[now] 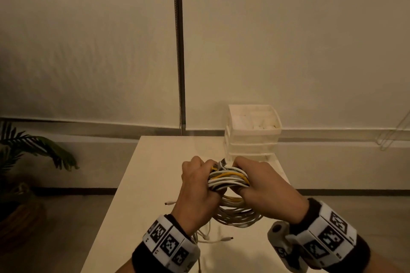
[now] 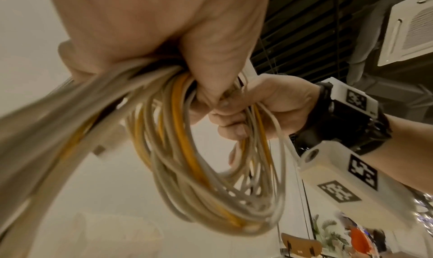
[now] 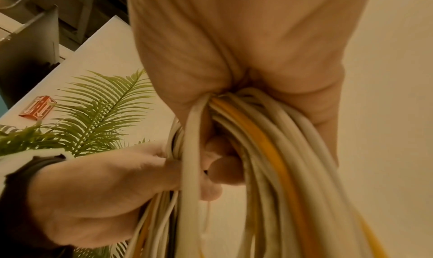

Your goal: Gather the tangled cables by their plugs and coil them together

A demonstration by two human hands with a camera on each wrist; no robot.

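Observation:
A coil of white cables with one yellow cable hangs in the air above the table. My left hand grips the coil's left side with curled fingers. My right hand grips its right side. A grey plug pokes up between the two fists. The lower loops sag below my hands. In the left wrist view the coil hangs from my left hand, with the right hand holding its far side. In the right wrist view the cable strands run out of my right fist.
Loose cable ends with small plugs trail on the table near my left wrist, one plug to its left. A stack of white plastic trays stands at the table's far right. A potted palm is on the floor left.

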